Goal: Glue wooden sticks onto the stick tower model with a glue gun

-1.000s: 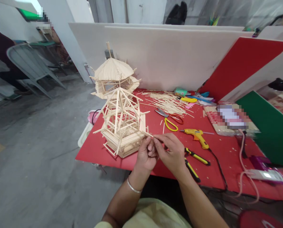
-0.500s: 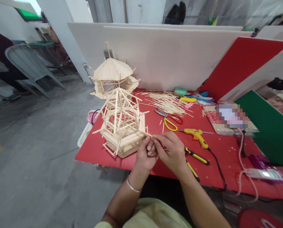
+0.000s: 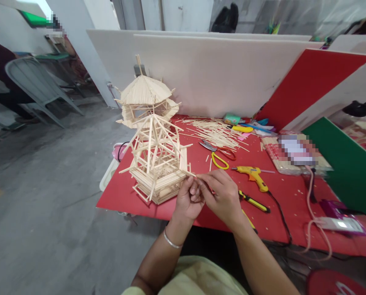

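Observation:
A pagoda-like model of thin wooden sticks (image 3: 154, 147) stands at the table's left front, with open roof ribs over a hexagonal base. One short wooden stick (image 3: 187, 172) juts from its right corner. The fingertips of my right hand (image 3: 221, 194) pinch the outer end of that stick. Just below it, my left hand (image 3: 189, 203) is closed, its thumb up against the stick and its fingers curled; whatever lies in them is hidden. Behind stands a second stick model (image 3: 146, 92) with a filled-in roof.
Scissors (image 3: 216, 155), a yellow glue gun (image 3: 253, 176) with cord and a yellow-black cutter (image 3: 255, 202) lie right of my hands on the red tabletop (image 3: 232, 229). Loose sticks (image 3: 216, 133) spread behind them. White boards (image 3: 226, 73) rise at the back. A person sits far left.
Both hands hold nearly the same position at the stick's end. The camera view has shifted slightly; the models stay where they were.

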The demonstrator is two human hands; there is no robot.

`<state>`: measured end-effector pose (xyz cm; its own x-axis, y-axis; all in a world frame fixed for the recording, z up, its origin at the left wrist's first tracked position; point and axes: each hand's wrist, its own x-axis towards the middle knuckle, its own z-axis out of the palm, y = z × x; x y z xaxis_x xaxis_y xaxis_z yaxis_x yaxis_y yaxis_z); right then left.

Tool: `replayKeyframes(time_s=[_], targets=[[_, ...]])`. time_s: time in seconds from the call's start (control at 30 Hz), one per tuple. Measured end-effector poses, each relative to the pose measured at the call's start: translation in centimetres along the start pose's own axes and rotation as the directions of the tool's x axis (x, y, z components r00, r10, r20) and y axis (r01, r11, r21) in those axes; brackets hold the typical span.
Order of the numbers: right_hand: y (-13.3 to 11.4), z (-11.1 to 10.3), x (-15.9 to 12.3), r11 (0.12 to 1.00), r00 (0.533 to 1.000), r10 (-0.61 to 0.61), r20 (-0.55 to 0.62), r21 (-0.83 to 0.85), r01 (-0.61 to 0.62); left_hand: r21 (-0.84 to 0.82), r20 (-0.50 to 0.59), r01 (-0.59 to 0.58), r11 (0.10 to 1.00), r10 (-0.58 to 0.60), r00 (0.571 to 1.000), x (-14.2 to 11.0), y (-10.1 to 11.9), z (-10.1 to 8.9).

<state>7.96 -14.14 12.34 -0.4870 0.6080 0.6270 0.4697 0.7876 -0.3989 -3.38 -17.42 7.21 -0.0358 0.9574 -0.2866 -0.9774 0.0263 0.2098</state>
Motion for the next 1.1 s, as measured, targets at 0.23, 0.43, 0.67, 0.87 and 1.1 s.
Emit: replayKeyframes(time_s=[0.23,0.43,0.67,0.87,1.1], targets=[[0.04,-0.03,-0.02,1.000,1.000,-0.010,0.014,-0.009,0.010,0.054,-0.016,-0.017,0.998,0.018,1.000,0.09,-0.01,-0.16],[-0.01,-0.03,-0.08,1.000,1.000,-0.009,0.006,0.000,0.009,0.030,0.060,-0.028,0.999,0.026,0.998,0.12,-0.07,-0.58],[-0.19,0.03,0.04,1.000,1.000,0.003,-0.011,-0.006,-0.003,-0.023,0.066,-0.012,1.000,0.014,0.998,0.23,-0.07,-0.44],[-0.22,0.07,0.10,1.000,1.000,0.007,-0.029,0.000,-0.007,-0.018,0.080,-0.021,1.000,0.022,0.997,0.15,-0.08,-0.11],[-0.19,0.42,-0.18,1.000,0.994,0.014,-0.105,0.019,-0.013,0.009,0.089,-0.013,1.000,0.013,0.996,-0.11,-0.02,-0.61]])
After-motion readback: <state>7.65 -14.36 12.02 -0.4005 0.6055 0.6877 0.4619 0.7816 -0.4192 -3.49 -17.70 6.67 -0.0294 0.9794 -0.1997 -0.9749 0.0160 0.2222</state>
